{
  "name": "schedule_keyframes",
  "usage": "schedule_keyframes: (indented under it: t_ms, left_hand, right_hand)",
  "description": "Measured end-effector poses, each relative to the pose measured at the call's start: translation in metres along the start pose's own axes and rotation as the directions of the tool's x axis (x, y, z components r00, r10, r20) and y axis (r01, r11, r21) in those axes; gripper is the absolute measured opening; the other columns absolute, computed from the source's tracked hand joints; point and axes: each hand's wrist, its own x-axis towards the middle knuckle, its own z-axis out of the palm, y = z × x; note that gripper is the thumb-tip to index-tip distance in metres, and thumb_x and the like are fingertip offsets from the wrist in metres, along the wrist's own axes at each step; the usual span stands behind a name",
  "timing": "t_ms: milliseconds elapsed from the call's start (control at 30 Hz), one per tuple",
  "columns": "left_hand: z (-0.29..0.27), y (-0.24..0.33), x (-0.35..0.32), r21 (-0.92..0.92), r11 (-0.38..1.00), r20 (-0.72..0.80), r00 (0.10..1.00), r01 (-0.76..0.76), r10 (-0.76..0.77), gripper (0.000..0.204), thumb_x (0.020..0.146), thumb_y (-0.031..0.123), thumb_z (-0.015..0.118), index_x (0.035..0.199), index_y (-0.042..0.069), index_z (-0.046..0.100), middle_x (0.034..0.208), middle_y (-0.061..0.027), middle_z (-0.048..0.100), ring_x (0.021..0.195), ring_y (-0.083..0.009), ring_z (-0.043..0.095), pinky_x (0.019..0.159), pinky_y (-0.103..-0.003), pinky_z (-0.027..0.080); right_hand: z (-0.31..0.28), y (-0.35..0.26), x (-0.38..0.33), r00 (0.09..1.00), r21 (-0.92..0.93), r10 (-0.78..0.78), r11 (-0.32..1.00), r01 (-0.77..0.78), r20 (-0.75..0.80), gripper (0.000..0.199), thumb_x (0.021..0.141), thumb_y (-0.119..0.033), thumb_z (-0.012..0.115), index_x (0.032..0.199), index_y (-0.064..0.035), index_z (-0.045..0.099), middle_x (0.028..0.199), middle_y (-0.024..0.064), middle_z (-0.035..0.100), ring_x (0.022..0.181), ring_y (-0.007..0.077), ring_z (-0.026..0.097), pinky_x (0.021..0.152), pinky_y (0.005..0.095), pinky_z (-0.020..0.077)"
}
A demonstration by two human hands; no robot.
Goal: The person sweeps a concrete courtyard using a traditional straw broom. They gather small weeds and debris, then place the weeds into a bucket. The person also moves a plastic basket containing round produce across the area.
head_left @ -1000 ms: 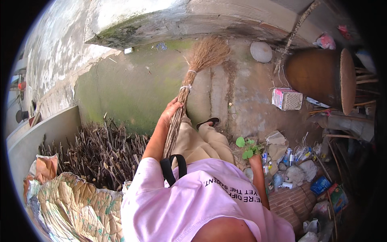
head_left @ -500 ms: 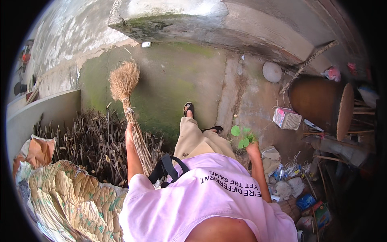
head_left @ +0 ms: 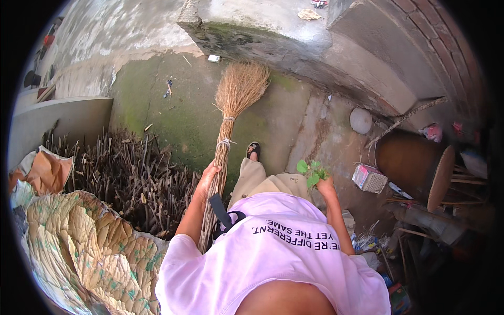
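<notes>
A long twig broom (head_left: pixel 229 118), tied round with pale bands, is gripped by its handle in my left hand (head_left: pixel 209 175). Its bristles fan out away from me over the mossy concrete floor; whether they touch it I cannot tell. On the other side, my right hand (head_left: pixel 325 184) is closed round a small bunch of green leaves (head_left: pixel 313 172), held by its lower end beside my hip. A dark shoe (head_left: pixel 253 150) of mine shows past my beige trousers.
Bundled dry sticks (head_left: pixel 139 181) stand at the left, with a crumpled patterned sheet (head_left: pixel 94 239) nearer. A concrete ledge (head_left: pixel 262 44) runs along the far side. At right are a round whitish object (head_left: pixel 360 121), a box (head_left: pixel 369 178), a big brown vat (head_left: pixel 404 160) and litter.
The broom has swung right with my left hand, its bristles now ahead of my feet. A small scrap shows on the floor where they were. My right hand still holds the leaves.
</notes>
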Motion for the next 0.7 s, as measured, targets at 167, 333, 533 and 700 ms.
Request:
schedule_keyframes:
  t_ms: [167,333,533,700]
  left_hand:
    - [0.021,0.000,0.045,0.157,0.988,0.098,0.995,0.003,-0.019,0.057,0.068,0.019,0.051,0.123,0.010,0.038,0.087,-0.0031,0.054,0.068,-0.0114,0.051,0.059,-0.024,0.042]
    - [-0.024,0.002,0.090,0.144,0.988,-0.129,0.989,-0.058,0.077,0.061,0.065,0.012,0.055,0.122,0.002,0.037,0.093,-0.0063,0.055,0.074,-0.0149,0.052,0.065,-0.026,0.043]
    - [-0.019,0.035,0.092,0.028,0.982,-0.312,0.932,-0.184,0.184,0.037,0.069,0.017,0.054,0.105,0.007,0.050,0.073,-0.0007,0.052,0.058,-0.0117,0.048,0.052,-0.025,0.040]
    - [-0.027,0.039,0.052,0.036,0.997,-0.406,0.911,-0.061,0.070,0.031,0.071,0.017,0.052,0.102,0.010,0.053,0.069,-0.0001,0.051,0.056,-0.0113,0.048,0.050,-0.025,0.039]
  right_hand:
    - [0.003,0.001,0.015,0.998,-0.054,-0.051,0.997,0.053,0.024,0.015,0.069,-0.005,0.049,0.082,-0.0019,0.056,0.072,0.0097,0.058,0.066,0.0141,0.052,0.060,0.0291,0.0418]
    - [-0.015,0.005,0.031,0.996,-0.068,-0.023,0.997,0.029,0.081,0.015,0.067,-0.009,0.051,0.079,-0.0015,0.055,0.069,0.0130,0.058,0.064,0.0163,0.053,0.060,0.0312,0.0419]
    - [-0.053,0.021,0.082,0.987,-0.189,-0.055,0.979,0.083,0.152,0.013,0.068,-0.009,0.049,0.078,-0.0022,0.055,0.070,0.0141,0.058,0.064,0.0196,0.055,0.060,0.0324,0.0418]
    - [-0.089,-0.013,0.119,0.991,-0.190,-0.090,0.976,0.107,0.095,0.011,0.068,-0.007,0.049,0.077,-0.0024,0.054,0.069,0.0129,0.058,0.064,0.0183,0.054,0.058,0.0323,0.0414]
